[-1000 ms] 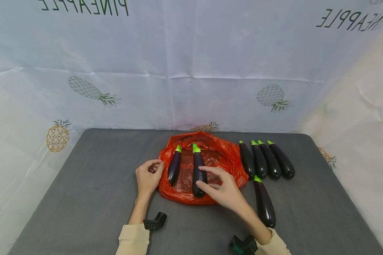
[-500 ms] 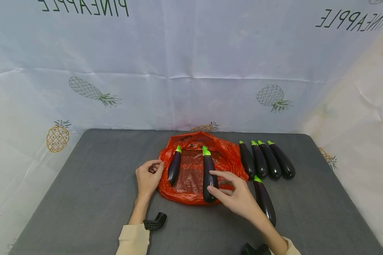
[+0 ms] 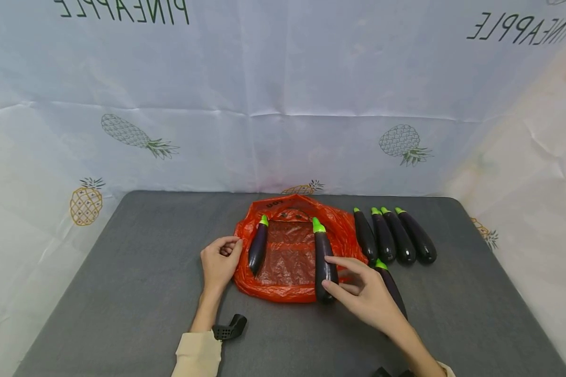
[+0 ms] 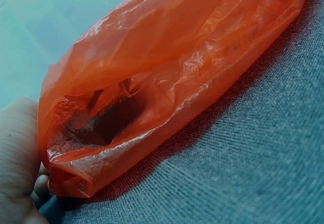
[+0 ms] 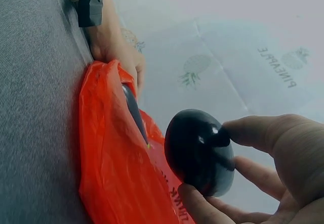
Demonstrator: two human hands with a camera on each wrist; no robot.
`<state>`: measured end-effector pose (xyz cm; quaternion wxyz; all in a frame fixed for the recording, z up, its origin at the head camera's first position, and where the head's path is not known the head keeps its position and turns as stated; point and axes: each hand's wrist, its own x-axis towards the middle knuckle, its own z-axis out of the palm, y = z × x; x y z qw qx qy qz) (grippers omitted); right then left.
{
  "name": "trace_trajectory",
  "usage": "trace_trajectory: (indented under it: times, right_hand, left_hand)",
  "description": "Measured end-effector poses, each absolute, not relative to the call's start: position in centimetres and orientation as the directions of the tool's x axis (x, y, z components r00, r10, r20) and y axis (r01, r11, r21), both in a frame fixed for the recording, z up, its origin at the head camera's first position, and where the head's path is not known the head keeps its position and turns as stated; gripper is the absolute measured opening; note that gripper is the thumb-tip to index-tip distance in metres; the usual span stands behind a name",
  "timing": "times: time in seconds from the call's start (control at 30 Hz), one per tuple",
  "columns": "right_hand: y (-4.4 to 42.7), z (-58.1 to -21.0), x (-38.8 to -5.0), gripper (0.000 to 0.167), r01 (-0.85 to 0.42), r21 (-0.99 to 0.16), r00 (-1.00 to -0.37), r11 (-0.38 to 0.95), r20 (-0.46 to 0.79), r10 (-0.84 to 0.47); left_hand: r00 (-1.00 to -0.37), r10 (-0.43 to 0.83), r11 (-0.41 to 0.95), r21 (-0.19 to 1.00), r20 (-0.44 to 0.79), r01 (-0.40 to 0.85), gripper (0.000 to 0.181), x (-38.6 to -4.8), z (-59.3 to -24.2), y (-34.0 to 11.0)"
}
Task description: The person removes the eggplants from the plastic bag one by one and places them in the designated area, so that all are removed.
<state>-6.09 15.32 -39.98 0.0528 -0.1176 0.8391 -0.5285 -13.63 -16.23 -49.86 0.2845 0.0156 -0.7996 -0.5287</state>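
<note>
A dark purple eggplant (image 3: 324, 251) with a green cap is held by my right hand (image 3: 368, 293), thumb and fingers around its lower end. It hangs over the right part of an open red plastic bag (image 3: 283, 293). In the right wrist view the eggplant (image 5: 195, 153) is seen end-on, raised above the bag's rim. My left hand (image 3: 219, 264) pinches the bag's left edge; the left wrist view shows the bag (image 4: 152, 72) gaping beside that hand (image 4: 17, 158). Another eggplant (image 3: 258, 246) lies at the left inside the bag.
Several eggplants (image 3: 398, 235) lie in a row right of the bag. One more eggplant (image 3: 392, 285) lies nearer, partly hidden behind my right hand. The grey table (image 3: 137, 293) ends at a pineapple-print cloth (image 3: 273, 152) behind.
My right hand has moved right and slightly toward me with the eggplant, from the bag's middle to its right part. My left hand and the bag have stayed put.
</note>
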Motion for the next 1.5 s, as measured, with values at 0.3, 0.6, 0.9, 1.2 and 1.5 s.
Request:
trace_trajectory:
  times: [0.3,0.6,0.9,1.2,1.5]
  right_hand:
    - [16.9,-40.2,-5.5,0.046,-0.108,-0.899,-0.976,0.424,0.015,-0.216]
    - [18.3,-39.8,-4.7,0.045,-0.086,-0.890,-0.980,0.448,-0.005,-0.199]
    - [20.5,-39.7,-3.9,0.045,-0.146,-0.852,-0.978,0.503,0.047,-0.204]
    - [23.6,-39.7,-2.8,0.045,-0.135,-0.802,-0.984,0.582,0.040,-0.173]
    - [27.5,-40.0,-2.1,0.050,-0.067,-0.791,-0.992,0.608,-0.013,-0.126]
  left_hand:
    - [-0.837,-0.325,0.441,0.854,0.440,0.277,0.013,-13.7,-49.9,-16.2]
    - [-0.842,-0.324,0.436,0.858,0.432,0.273,0.014,-13.6,-49.8,-16.2]
    - [-0.835,-0.321,0.436,0.853,0.447,0.289,0.015,-13.6,-50.0,-16.2]
    - [-0.836,-0.318,0.441,0.850,0.448,0.288,0.016,-13.7,-50.0,-16.3]
    - [-0.837,-0.318,0.435,0.853,0.445,0.288,0.015,-13.6,-50.0,-16.3]
